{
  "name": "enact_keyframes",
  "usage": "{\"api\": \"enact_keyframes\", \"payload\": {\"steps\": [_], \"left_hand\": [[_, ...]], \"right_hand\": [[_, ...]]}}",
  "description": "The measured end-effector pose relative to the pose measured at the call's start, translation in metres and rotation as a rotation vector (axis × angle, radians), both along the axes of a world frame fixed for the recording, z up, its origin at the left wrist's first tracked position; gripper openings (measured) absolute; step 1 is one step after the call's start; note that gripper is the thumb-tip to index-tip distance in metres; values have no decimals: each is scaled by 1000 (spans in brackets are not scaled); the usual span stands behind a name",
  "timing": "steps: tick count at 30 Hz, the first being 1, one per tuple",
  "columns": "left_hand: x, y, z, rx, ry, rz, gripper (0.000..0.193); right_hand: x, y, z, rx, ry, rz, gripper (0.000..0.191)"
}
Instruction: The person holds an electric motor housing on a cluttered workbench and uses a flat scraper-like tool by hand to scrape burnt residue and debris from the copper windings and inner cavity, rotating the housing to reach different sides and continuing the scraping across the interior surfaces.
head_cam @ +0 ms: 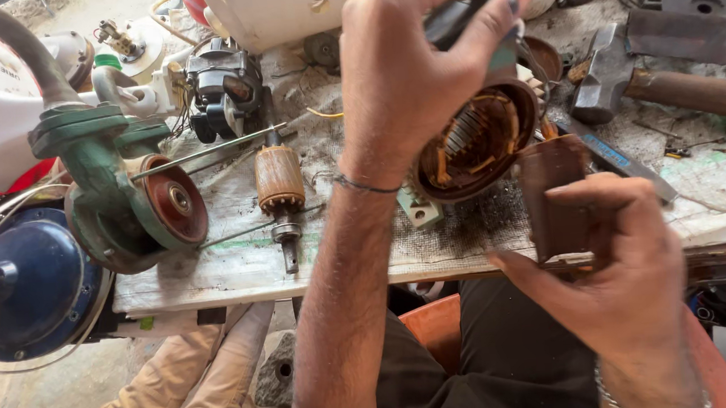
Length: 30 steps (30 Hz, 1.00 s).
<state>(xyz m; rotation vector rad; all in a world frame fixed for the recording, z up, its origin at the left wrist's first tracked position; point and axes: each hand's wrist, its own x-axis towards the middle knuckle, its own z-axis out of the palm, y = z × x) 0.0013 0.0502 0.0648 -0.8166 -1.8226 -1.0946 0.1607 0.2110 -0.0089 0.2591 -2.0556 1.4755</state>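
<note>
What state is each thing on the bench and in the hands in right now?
Left hand: closed around a dark-handled tool.
Right hand: gripping a brown sheet piece.
Motor stator: open-ended, windings exposed, tilted on the bench.
Rotor: removed, lying flat on the cloth.
Green pump housing: cover off, reddish disc showing.
Hammer: lying unused.

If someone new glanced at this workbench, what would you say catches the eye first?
At centre, the left hand grips a round motor housing with copper windings, while the right hand holds a flat brown rusty piece beside it. Left of them lie a brown cylindrical rotor on its shaft and a green cast pump body.
</note>
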Motion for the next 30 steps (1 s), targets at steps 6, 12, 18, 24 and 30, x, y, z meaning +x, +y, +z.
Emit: {"api": "enact_keyframes", "payload": {"steps": [6, 12, 18, 24, 30], "left_hand": [[-1, -7, 8, 7, -93, -49, 25], [7, -9, 8, -3, -79, -48, 26], [14, -8, 8, 21, -111, -71, 26], [15, -6, 9, 35, -137, -48, 29], [11, -5, 8, 32, -157, -56, 30]], "right_hand": [[-7, -10, 15, 26, -83, -147, 19], [-16, -16, 45, 377, 221, -35, 26], [-22, -29, 54, 488, 313, -48, 33], [-20, -25, 52, 439, 328, -86, 25], [-7, -14, 45, 88, -129, -199, 18]]}}
